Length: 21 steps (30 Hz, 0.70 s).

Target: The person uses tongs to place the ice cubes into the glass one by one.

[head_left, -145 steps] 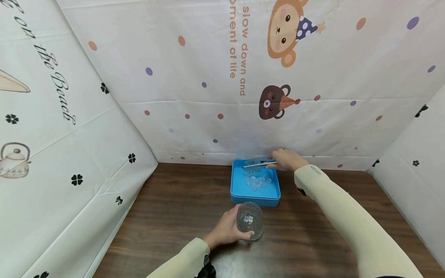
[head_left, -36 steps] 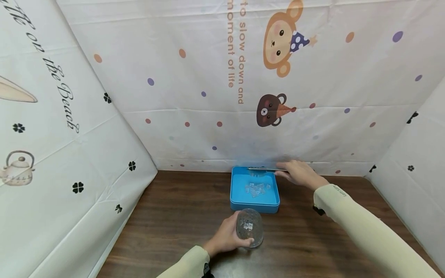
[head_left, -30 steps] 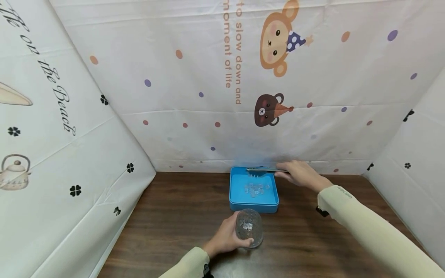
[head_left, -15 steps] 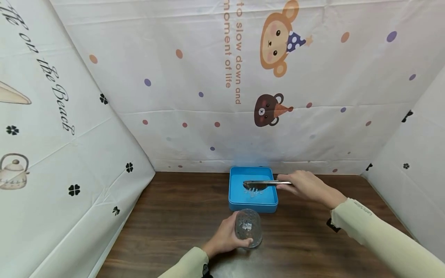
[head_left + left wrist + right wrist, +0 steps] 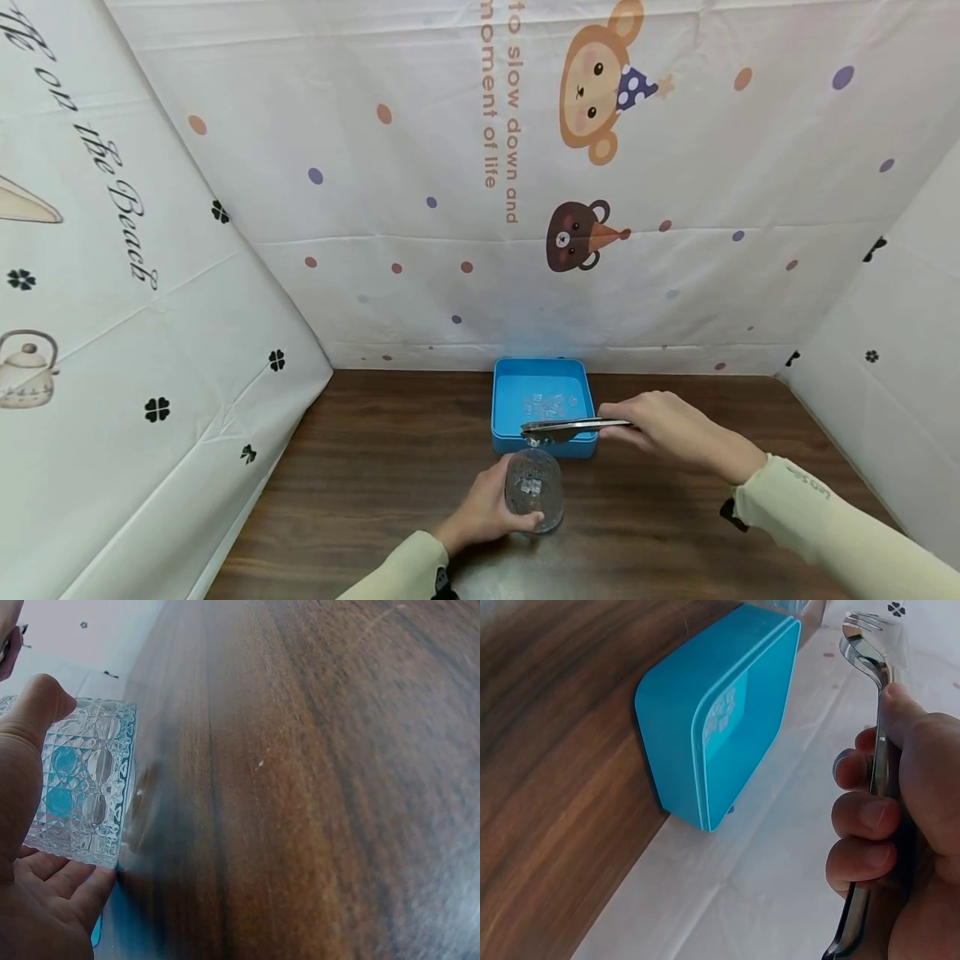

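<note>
My left hand (image 5: 486, 510) grips a clear cut-glass tumbler (image 5: 534, 493) at its left side, thumb and fingers around the wall. A few clear cubes show inside the tumbler. My right hand (image 5: 671, 429) holds metal serving tongs (image 5: 879, 761), which have a fork-like end and a spoon-like end. In the head view the tongs' tips hang just above the tumbler's far rim, over the near edge of a blue box (image 5: 507, 444). Something small and clear shows at the tips, too small to make out surely. Inside the box lie several clear cubes (image 5: 546, 406).
The box and tumbler stand on a dark wooden table (image 5: 405, 467). A white printed cloth wall (image 5: 420, 308) rises right behind the box, with further cloth walls (image 5: 187, 450) at left and right.
My right hand has brought the tongs from the far side of the box down over the cubes and toward me, to the tumbler's rim. The left hand and tumbler stay nearly in place.
</note>
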Motion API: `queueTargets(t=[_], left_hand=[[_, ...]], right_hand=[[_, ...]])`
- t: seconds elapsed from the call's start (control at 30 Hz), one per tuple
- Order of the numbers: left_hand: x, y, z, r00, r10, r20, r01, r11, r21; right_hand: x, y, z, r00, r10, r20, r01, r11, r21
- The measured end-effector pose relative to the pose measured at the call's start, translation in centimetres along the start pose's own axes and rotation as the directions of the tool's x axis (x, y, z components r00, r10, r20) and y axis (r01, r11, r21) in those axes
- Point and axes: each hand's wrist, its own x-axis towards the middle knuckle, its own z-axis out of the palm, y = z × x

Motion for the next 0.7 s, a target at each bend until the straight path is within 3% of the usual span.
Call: queueTargets(t=[0.7], left_hand=[[0.1, -0.08, -0.07, 1.0, 0.015, 0.003, -0.015, 1.0, 0.009]], right_hand=[[-0.39, -0.61, 0.88, 0.998, -0.055, -0.007, 0.055, 0.998, -0.004]])
